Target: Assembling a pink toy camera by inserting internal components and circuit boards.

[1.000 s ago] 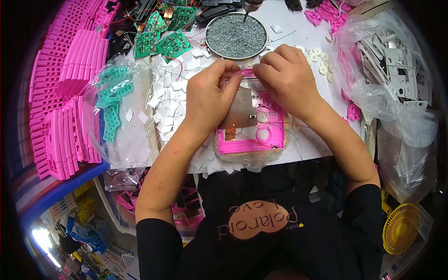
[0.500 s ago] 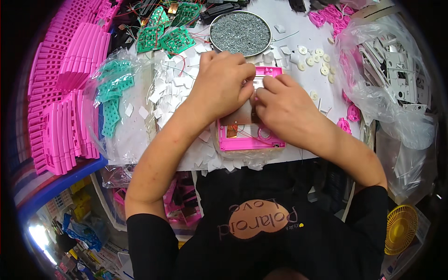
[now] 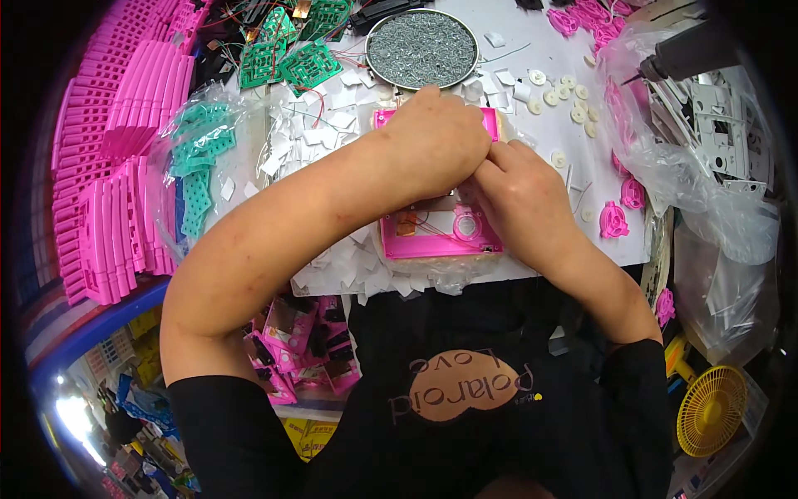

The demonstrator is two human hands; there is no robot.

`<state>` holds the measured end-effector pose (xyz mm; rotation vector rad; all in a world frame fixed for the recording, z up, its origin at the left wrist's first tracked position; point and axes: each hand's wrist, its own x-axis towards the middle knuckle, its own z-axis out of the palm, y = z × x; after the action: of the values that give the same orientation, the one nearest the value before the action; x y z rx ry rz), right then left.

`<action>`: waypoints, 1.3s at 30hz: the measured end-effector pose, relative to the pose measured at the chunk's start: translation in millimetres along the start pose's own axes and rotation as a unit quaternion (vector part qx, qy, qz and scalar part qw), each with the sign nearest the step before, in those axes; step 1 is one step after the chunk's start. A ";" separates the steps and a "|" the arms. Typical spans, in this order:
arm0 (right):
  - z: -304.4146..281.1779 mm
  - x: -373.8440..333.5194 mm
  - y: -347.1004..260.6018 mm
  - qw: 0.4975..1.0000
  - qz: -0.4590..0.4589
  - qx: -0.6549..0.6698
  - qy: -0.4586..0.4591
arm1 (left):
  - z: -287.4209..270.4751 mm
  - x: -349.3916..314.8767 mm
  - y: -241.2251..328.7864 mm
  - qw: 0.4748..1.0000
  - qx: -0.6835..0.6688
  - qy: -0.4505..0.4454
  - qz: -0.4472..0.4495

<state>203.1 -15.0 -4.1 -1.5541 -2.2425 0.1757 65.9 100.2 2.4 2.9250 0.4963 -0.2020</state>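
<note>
A pink plastic casing (image 3: 432, 247) lies on a padded, plastic-wrapped support in front of me. Thin red wires, a copper-coloured piece (image 3: 406, 224) and a pink ring (image 3: 468, 223) show in its near end. Across the casing's middle and far part reaches my left hand (image 3: 440, 137), closed, its fingertips meeting those of the other hand at the right side. My right hand (image 3: 524, 195) is closed too, with thumb and fingers pinched over the casing's right edge. Whatever either hand grips is hidden behind the knuckles.
Beyond the casing stands a round tray of small screws (image 3: 422, 50), beside green circuit boards (image 3: 312, 62). White paper pieces (image 3: 320, 137) and whitish discs (image 3: 579, 116) lie around. Pink casings (image 3: 108, 224) are stacked left. A dark power screwdriver (image 3: 694, 50) hangs over bagged white parts (image 3: 715, 125).
My left hand has swung rightward across the casing, its elbow moving out left. My right hand has shifted slightly down and right. The dark screwdriver has come into view at upper right.
</note>
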 end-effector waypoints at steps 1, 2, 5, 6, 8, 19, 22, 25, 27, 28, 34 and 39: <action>-1.8 0.9 -0.1 1.000 -0.001 -0.013 0.008 | -1.6 1.9 0.4 1.000 -0.005 -0.014 -0.009; -2.7 1.7 0.0 1.000 -0.001 -0.026 0.016 | -3.1 2.8 -1.0 0.999 -0.030 -0.030 -0.024; -3.9 5.0 2.0 0.997 -0.003 -0.071 -0.016 | -5.6 1.7 -5.3 0.995 -0.081 -0.033 -0.046; -4.0 5.2 2.4 0.997 -0.003 -0.074 -0.036 | -4.8 -3.9 -8.9 0.996 -0.083 -0.005 -0.041; -3.6 5.6 3.6 0.994 0.000 -0.081 -0.075 | -4.6 -11.7 -14.8 0.993 -0.111 0.027 -0.041; 22.5 19.2 32.7 0.990 -0.063 0.069 0.108 | 3.2 -16.2 -19.4 0.967 -0.217 0.048 -0.128; 24.1 18.8 33.8 0.993 -0.031 0.076 0.089 | 6.3 -16.0 -19.7 0.964 -0.224 0.082 -0.120; 21.8 19.7 33.5 0.995 -0.012 0.085 0.059 | 6.6 -16.1 -19.5 0.964 -0.219 0.081 -0.126; 17.4 20.6 34.2 0.995 -0.021 0.088 0.036 | 10.7 -16.1 -18.1 0.967 -0.201 0.110 -0.115; 13.6 21.3 35.4 0.995 -0.035 0.087 0.021 | 11.8 -16.2 -16.9 0.967 -0.191 0.125 -0.109; 0.1 9.6 16.9 0.992 -0.120 -0.038 0.012 | -17.7 -8.3 -5.5 0.991 -0.095 0.011 -0.096; -1.2 13.2 26.7 0.991 -0.124 0.042 -0.006 | -23.8 3.4 -4.5 0.995 -0.078 -0.025 -0.055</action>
<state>222.8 6.9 -8.4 -1.2210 -2.3815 0.2058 70.0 110.0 24.4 2.7359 0.6350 -0.2394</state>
